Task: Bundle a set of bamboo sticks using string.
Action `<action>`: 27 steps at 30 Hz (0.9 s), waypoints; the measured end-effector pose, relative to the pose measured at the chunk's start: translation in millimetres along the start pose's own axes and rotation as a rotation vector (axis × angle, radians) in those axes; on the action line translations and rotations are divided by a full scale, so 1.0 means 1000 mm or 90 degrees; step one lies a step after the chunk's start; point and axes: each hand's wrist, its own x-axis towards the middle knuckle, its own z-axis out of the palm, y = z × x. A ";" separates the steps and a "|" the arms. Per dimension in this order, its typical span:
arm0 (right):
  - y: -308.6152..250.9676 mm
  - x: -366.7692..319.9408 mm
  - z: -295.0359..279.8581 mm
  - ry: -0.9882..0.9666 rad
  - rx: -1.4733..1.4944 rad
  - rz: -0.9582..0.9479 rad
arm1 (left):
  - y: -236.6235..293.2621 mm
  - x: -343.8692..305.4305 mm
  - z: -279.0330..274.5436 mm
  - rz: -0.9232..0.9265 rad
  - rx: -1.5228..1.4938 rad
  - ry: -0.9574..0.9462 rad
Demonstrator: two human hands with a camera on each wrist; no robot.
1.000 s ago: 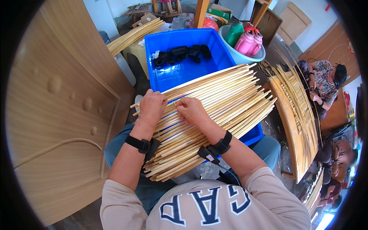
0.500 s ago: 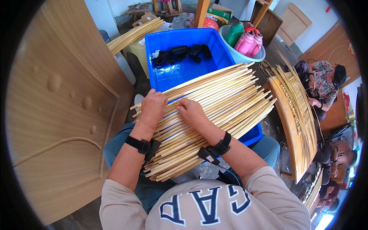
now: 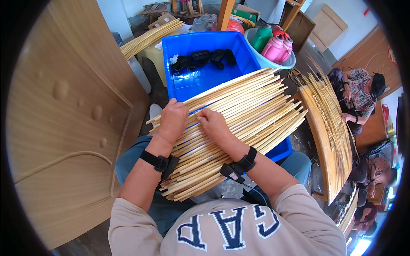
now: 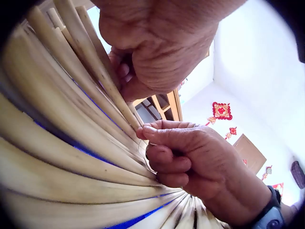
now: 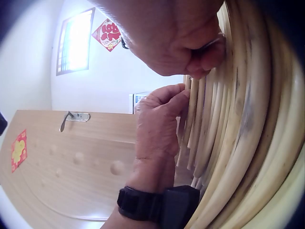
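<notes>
Gripping at the edge of a broad row of pale rods (image 3: 256,115), the left hand (image 3: 174,121) has its fingers curled over them in the head view. Just beside it, the right hand (image 3: 213,123) has a closed grip, fingertips pinching a thin strand (image 3: 196,113). The rods lie side by side across the blue tub (image 3: 247,51), whose colour shows through the gaps. Black objects (image 3: 200,56) lie inside the tub; past its right side, a pale basin (image 3: 291,63) holds pink flasks (image 3: 273,48) and a green flask (image 3: 262,39).

From the left wrist, the right thumb and forefinger meet at the outer rod, with the strand looping below them against the rods. Left fingers show partly behind that rod.

From the right wrist, the left thumb and forefinger pinch the row's outer edge. The right fingers are curled beside the rods, their tips partly hidden. Behind stands a wooden door (image 5: 95,148) with a metal handle (image 5: 77,117).
</notes>
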 end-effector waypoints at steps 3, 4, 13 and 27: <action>0.001 0.000 0.001 0.001 0.002 0.007 | 0.002 0.000 -0.001 0.004 -0.001 -0.003; 0.001 -0.001 0.001 0.006 -0.003 0.005 | 0.002 0.000 -0.001 0.005 0.000 -0.004; 0.010 0.006 0.007 0.039 0.023 -0.005 | 0.013 -0.001 -0.001 -0.001 -0.054 -0.027; -0.023 0.002 -0.019 -0.036 0.232 0.199 | 0.014 0.000 -0.004 -0.046 -0.110 -0.020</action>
